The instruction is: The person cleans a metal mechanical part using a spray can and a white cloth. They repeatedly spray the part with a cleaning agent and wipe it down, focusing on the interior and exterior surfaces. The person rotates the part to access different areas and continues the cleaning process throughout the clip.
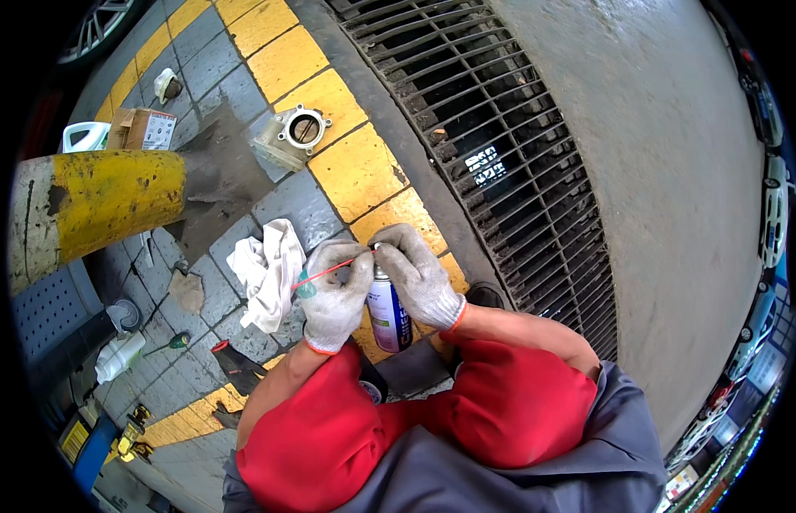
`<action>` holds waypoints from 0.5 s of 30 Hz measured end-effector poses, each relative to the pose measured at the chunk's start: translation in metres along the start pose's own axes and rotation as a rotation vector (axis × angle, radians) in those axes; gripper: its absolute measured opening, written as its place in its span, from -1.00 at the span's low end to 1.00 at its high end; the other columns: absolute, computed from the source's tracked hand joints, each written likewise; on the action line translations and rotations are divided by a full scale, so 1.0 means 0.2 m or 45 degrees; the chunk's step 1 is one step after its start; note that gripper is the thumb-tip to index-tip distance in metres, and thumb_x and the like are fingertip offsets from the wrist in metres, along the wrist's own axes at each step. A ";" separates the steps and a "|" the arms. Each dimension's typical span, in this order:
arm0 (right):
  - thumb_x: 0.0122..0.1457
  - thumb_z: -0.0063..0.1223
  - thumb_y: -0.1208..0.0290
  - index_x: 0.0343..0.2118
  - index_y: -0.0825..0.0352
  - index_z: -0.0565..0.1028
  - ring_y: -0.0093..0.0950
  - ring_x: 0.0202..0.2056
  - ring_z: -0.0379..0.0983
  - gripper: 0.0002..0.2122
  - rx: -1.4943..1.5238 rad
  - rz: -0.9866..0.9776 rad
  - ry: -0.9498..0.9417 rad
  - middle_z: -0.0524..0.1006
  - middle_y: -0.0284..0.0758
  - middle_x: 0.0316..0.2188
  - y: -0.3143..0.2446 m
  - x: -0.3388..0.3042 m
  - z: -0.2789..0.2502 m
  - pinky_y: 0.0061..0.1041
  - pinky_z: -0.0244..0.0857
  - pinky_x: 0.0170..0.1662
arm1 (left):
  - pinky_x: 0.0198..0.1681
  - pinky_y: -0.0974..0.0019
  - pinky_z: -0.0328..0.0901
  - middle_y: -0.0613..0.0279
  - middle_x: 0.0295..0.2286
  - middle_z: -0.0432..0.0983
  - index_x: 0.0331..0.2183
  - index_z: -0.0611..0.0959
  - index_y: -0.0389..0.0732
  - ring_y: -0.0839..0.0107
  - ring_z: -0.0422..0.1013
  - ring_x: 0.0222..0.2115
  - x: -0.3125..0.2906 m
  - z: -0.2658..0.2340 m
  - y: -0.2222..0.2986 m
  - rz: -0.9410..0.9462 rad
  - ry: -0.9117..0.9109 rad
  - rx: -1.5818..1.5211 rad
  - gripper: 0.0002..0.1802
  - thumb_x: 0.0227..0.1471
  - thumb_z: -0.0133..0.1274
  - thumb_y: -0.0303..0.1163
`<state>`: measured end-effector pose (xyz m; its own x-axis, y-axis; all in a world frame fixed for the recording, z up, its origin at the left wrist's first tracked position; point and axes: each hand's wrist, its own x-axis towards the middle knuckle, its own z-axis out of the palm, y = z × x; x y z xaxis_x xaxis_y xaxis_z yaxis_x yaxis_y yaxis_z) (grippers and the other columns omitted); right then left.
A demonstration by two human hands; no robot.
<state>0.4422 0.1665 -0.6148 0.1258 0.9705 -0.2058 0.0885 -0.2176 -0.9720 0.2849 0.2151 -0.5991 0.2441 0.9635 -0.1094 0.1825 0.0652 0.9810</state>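
Note:
Both my hands wear grey-white knit work gloves with orange cuffs and meet over the top of a blue and white spray can (388, 318). A thin red straw (331, 270) is pinched in my left hand (336, 286), its right end at the can's nozzle. My right hand (412, 272) has its fingers closed around the nozzle at the can's top; the fingertips partly hide it. The can stands upright in front of my knees. Just left of my left hand lies a crumpled white cloth (270, 272).
A metal throttle body (300, 135) sits on the tiles ahead. To the left are a yellow post (116, 197), a cardboard box (146, 130), a white bottle (120, 356) and a black glove (237, 366). A barred floor drain (509, 171) runs along the right.

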 end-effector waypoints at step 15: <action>0.38 0.07 0.45 -0.01 0.43 0.52 -0.23 -0.10 0.53 -0.78 -0.399 -0.290 0.018 0.52 -0.13 -0.13 0.05 0.04 -0.04 -0.30 0.46 -0.01 | -0.02 0.25 0.44 0.04 -0.16 0.62 -0.04 0.57 -0.34 0.29 0.56 -0.13 0.00 0.00 -0.04 -0.058 -0.049 0.139 -0.66 0.22 0.29 -0.43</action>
<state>0.4525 0.1718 -0.6248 0.0812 0.9966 0.0147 0.4132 -0.0202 -0.9104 0.2846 0.2150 -0.6063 0.2690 0.9495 -0.1614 0.2962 0.0778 0.9519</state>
